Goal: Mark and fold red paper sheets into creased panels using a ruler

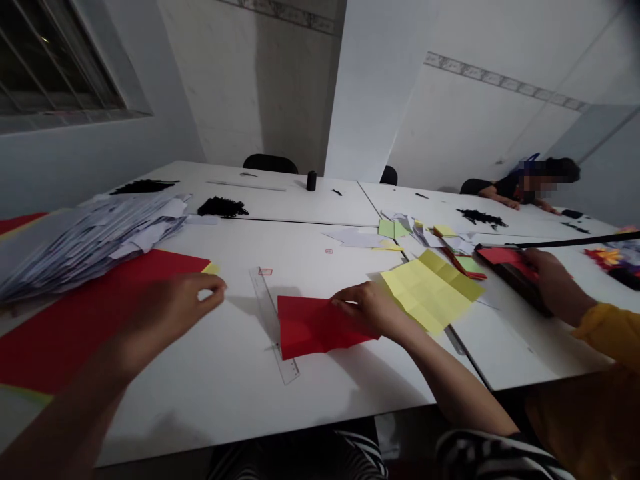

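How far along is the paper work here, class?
The yellow sheet already looks creased into panels. The right hand holds a small red sheet; the left hand looks empty. The large red paper shows no clear creases, so probably remains to do.

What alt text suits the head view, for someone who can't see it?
The right hand holds a small red sheet by a clear ruler on a white table; the left hand, seemingly empty, curls near a larger red sheet. A creased yellow sheet lies right, heaped white papers left, and a yellow-sleeved arm reaches in at far right.
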Action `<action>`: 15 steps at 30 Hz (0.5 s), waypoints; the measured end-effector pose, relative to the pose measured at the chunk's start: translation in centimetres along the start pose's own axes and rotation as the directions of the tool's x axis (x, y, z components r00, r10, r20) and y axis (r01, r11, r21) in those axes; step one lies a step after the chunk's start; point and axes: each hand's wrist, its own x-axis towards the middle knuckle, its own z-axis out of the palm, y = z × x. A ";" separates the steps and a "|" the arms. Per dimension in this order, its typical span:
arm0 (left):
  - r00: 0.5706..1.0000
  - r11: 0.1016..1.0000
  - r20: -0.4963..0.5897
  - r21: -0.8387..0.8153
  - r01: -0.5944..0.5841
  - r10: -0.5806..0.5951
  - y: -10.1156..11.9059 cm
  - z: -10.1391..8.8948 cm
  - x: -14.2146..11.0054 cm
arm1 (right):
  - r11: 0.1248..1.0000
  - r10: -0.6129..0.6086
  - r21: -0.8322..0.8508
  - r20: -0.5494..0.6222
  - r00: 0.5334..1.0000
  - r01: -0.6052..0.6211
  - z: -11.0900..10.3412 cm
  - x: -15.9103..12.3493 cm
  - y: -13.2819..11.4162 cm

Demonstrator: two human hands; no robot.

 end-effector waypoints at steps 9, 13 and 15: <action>0.867 0.877 0.136 -0.082 -0.473 0.480 9.9 2.6 -0.1 | 0.993 -0.069 -0.095 0.022 0.997 0.071 1.7 1.8 -2.3; 0.855 0.874 0.189 -0.059 -0.482 0.483 11.0 3.6 0.2 | 0.984 -0.074 -0.163 0.014 0.997 0.075 1.6 1.6 -2.5; 0.854 0.874 0.197 -0.037 -0.484 0.481 10.8 3.7 0.2 | 0.986 -0.069 -0.149 0.021 0.997 0.071 1.5 1.5 -2.5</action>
